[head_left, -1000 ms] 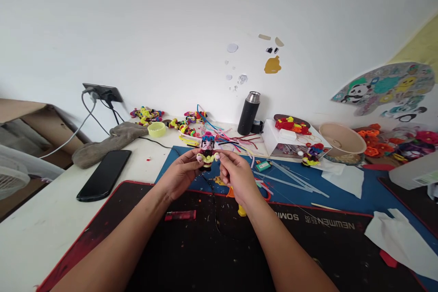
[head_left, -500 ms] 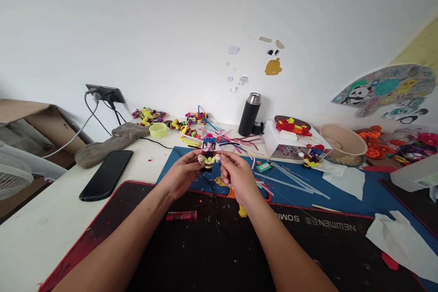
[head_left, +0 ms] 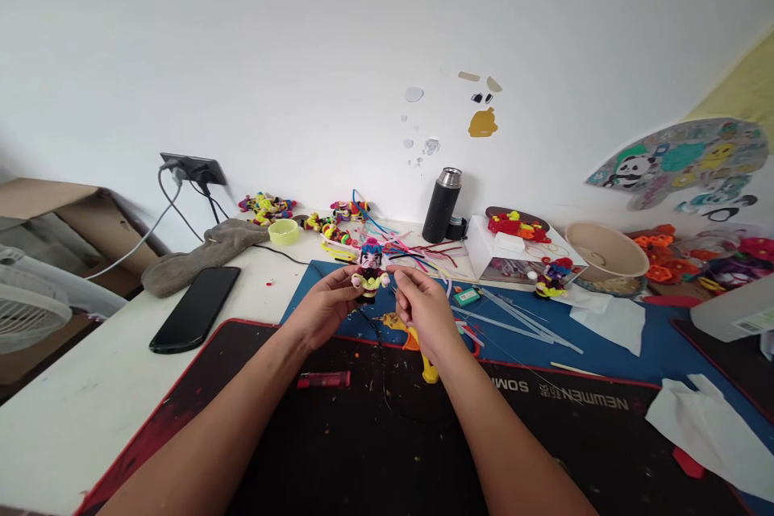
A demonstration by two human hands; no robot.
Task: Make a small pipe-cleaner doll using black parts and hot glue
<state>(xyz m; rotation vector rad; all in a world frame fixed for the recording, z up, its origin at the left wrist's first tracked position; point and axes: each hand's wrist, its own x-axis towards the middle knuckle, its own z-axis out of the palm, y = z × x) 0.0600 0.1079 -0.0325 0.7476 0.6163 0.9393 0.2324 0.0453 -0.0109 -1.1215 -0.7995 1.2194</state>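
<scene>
A small fuzzy pipe-cleaner doll (head_left: 370, 278) is upright in the middle of the head view, with a blue and pink headdress, a white face, a dark top and yellow sleeves. My left hand (head_left: 330, 302) is closed on its left side, thumb in front. Beside the doll's other arm is my right hand (head_left: 422, 310), its fingers curled and fingertips close together. Whether those fingertips touch the doll or pinch something small, I cannot tell. Beneath my hands lies a yellow and orange glue gun (head_left: 429, 371), partly hidden by my right hand and wrist.
Behind the doll are loose pipe cleaners (head_left: 417, 250) and a black thermos (head_left: 442, 205). More dolls (head_left: 266, 208) lie by the wall; another doll (head_left: 551, 278) is beside a white box (head_left: 480, 246). A phone (head_left: 194, 310) lies left, clear sticks (head_left: 523, 318) right, a red lighter-like item (head_left: 324, 380) in front.
My right fingertips have drawn slightly away from the doll's arm. My left hand keeps its hold on the doll. The whole view has shifted slightly.
</scene>
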